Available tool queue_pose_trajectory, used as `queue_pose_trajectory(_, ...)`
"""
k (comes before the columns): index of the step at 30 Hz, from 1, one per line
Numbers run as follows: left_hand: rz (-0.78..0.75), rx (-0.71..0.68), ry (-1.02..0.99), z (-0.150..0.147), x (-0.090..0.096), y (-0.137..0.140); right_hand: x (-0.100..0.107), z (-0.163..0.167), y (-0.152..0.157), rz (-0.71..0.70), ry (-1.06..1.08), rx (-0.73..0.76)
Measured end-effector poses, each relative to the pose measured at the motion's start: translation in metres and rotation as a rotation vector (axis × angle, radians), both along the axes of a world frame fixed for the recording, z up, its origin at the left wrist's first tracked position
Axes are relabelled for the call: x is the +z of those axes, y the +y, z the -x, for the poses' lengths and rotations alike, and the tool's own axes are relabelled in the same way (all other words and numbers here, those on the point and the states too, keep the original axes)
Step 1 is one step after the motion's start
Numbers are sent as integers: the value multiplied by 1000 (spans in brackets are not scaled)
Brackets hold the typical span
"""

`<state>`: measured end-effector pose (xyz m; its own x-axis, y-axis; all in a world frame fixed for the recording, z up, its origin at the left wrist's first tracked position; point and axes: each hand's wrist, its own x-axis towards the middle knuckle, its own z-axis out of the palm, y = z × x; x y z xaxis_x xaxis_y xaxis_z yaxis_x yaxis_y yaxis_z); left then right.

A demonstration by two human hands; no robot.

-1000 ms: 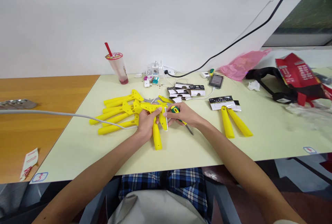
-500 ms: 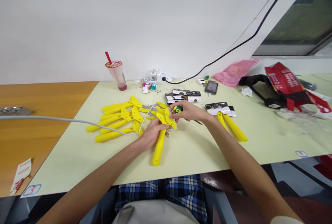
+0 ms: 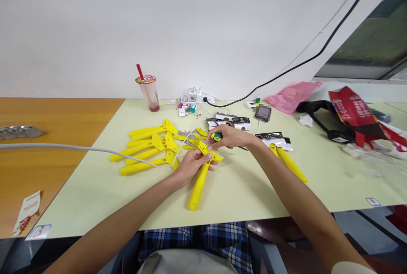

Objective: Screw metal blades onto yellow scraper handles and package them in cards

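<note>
My left hand (image 3: 190,166) is closed round the neck of a yellow scraper (image 3: 199,186), its thumb on the wide head and its handle pointing down toward the front edge. My right hand (image 3: 231,136) is curled round a green-and-yellow screwdriver (image 3: 216,137), with its fingertips at the upper edge of the scraper's head. The screwdriver's shaft shows in part below that hand. Just behind the hands lie loose yellow head pieces (image 3: 201,131) and grey blades, partly covered. Several more yellow scraper handles (image 3: 140,166) are heaped to the left of my left hand.
A white cable (image 3: 79,148) crosses over the heap. Behind stand a cup with a red straw (image 3: 149,94) and a power strip (image 3: 208,98). Black-and-white packages (image 3: 240,123) lie beyond my right hand. To the right are yellow handles (image 3: 291,164), a pink bag (image 3: 291,97) and a red bag (image 3: 352,106).
The whole view has shifted slightly. The scraper has turned in my left hand, so its head now shows more plainly. My right hand stays by the head with the screwdriver.
</note>
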<state>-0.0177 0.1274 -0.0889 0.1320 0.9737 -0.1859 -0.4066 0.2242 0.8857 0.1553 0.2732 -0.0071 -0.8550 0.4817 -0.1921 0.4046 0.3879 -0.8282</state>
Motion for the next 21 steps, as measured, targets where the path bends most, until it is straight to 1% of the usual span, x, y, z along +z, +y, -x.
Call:
queue_pose_trajectory(3,5,18,-19,0,-1,0,-1,1,-2,19,-31,1)
queue_pose_trajectory(7,13,44,-43,-1,-4,0,-2,1,-8,-10,-47,-12)
queue_pose_trajectory(10,30,67,-65,-1,-5,1,-5,2,-13,-31,-17,-94)
queue_pose_trajectory(14,42,93,-117,0,-1,1,-9,4,-20,-17,40,-225)
queue_pose_trajectory(18,33,85,-130,3,4,2,-11,8,-28,-6,138,-288)
queue_pose_trajectory(21,34,87,-128,4,6,2,-10,9,-33,2,172,-326)
